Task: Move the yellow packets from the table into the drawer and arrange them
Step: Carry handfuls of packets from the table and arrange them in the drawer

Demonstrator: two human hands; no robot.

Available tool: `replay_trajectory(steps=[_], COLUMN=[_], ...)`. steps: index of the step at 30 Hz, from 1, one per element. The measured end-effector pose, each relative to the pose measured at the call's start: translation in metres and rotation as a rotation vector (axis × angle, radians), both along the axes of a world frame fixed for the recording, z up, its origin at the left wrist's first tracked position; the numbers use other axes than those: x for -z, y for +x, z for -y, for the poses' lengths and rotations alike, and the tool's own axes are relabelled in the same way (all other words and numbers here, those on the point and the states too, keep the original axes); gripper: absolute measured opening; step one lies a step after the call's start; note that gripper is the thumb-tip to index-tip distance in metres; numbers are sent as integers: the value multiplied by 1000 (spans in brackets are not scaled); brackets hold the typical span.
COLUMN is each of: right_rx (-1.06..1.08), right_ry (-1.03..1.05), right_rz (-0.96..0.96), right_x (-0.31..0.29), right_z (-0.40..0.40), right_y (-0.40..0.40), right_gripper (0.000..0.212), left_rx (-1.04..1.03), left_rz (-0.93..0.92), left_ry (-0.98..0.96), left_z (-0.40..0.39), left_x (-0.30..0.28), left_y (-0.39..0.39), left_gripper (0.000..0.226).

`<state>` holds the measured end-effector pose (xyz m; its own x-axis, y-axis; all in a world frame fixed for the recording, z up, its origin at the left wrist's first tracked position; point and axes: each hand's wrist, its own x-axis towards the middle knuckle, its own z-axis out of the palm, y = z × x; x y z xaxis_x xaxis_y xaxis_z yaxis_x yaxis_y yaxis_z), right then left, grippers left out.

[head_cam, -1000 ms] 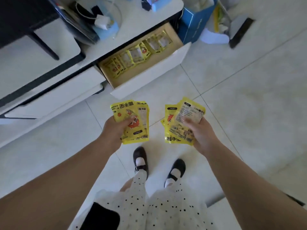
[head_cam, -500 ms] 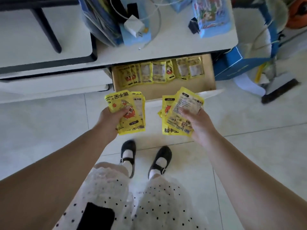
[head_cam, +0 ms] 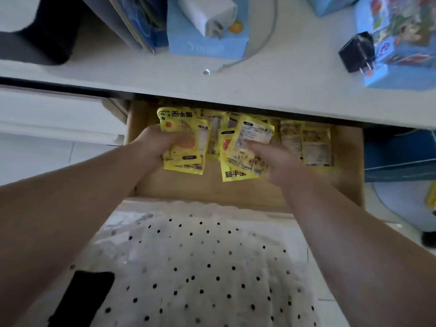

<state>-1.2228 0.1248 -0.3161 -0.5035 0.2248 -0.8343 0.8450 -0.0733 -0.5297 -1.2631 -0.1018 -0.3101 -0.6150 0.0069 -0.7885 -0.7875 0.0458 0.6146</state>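
My left hand (head_cam: 154, 146) grips a small stack of yellow packets (head_cam: 182, 128) over the left part of the open wooden drawer (head_cam: 349, 166). A second stack of yellow packets (head_cam: 245, 149), label side up, is held in my right hand (head_cam: 276, 159) over the drawer's middle. Behind both stacks a row of yellow packets (head_cam: 311, 145) lies along the back of the drawer, partly hidden under the table top (head_cam: 271, 90).
On the white table top sit a light blue box (head_cam: 203, 43) with a white charger (head_cam: 210, 15), a black plug adapter (head_cam: 358, 51) and a colourful box (head_cam: 405, 43). A blue box (head_cam: 401, 154) stands right of the drawer. A shut white drawer (head_cam: 54, 114) is at left.
I have come close to the drawer. Both hands moved forward with their packet stacks, from above the floor in front of the drawer to inside it.
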Motion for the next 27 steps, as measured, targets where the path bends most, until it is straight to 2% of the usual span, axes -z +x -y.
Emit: replay_trajectory(steps=[2,5,7,9,12,14,17,20,22,24,27], right_rx=[16,43,43,77,96,89,39,-1,-12,-23,-19], right_ry=[3,25,15,-12,60,116,173,258,316,329,362], right_rz=[-25,-72,-104,-150,-226,-258,-291,-286,-284,-260,-229], right_x=[27,42,46,50,50,50,49,39,32,25,18], right_z=[-4,-5,-4,-1,5,7,8,10,6,4,3], right_y=[-11,-22,-24,-23,-22,-23,-24,-22,-22,-21,-17], right_gripper=[78,55,39,32,42,48,55,65,70,76,77], left_rx=[-16,-55,-49,7,164,263,389,488,647,858,1234], left_rz=[-20,-62,-105,-171,-317,-404,-429,-550,-695,-815,-901], left_ry=[21,0,-70,-221,-551,-700,-910,-1069,-1105,-1046,-962], left_z=[-4,-7,-9,-12,-16,-18,-17,-18,-19,-20,-21], left_x=[22,43,48,47,43,40,42,40,38,41,52], left_y=[-9,-16,-17,-19,-22,-26,-26,-16,-5,7,21], left_gripper=[32,32,31,36,45,66,88,84,72,64,77])
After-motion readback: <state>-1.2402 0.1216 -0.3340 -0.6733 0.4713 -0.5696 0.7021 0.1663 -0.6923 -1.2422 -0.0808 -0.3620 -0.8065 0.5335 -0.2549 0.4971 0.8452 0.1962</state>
